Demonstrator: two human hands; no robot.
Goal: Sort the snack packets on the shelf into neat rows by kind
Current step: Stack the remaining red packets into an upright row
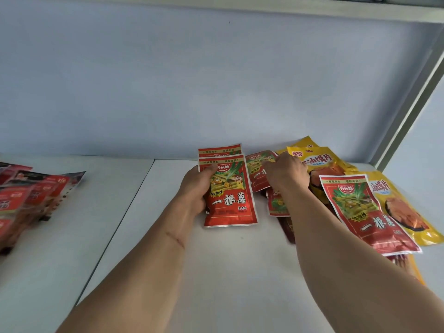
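Observation:
My left hand [197,186] grips a small stack of red scallion-stick packets [228,195] by its left edge, thumb on the top packet. My right hand [286,174] reaches into the mixed pile at the right and pinches another red packet [257,174] of the same kind, which is tilted up. A third red packet [365,212] lies on top of the pile, near the right. Yellow packets [319,159] lie under and behind it, one more [403,210] at the far right. A further red packet [276,203] shows partly under my right forearm.
The white shelf board [216,272] has a seam running diagonally left of my left arm. A heap of red and dark packets [28,200] lies at the far left. The back wall and a metal upright [408,121] bound the shelf at the right.

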